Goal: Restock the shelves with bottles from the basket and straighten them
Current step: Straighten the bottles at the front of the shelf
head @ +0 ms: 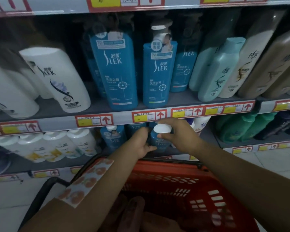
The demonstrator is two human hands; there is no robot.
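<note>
Both hands hold one blue bottle (159, 141) at the front edge of the lower shelf (171, 150). Right hand (179, 134) has its grip on the bottle's white cap (162, 128), thumb under the cap and fingers curled over its far side. Left hand (141, 144) holds the bottle's body from the left, thumb pointing across the front of it, fingers wrapped behind. That bottle stands roughly upright, just below the price strip (149, 117) of the shelf above.

Left of it on the same shelf stands another blue bottle (113, 137) with a white cap, and further left a row of white bottles (57, 146) runs toward the shelf's left end. Green bottles (244, 127) lean at the right end of that level.

On the middle shelf (97, 108), two tall blue pump bottles (114, 71) stand near the front edge at the centre, white bottles (57, 77) lean to their left, and teal and beige bottles (224, 67) lean to the right.

A red basket (182, 181) with a black handle hangs below the hands, in front of the shelves; its contents are too dark to make out. A peach-patterned sleeve edge (85, 180) crosses the left forearm.
</note>
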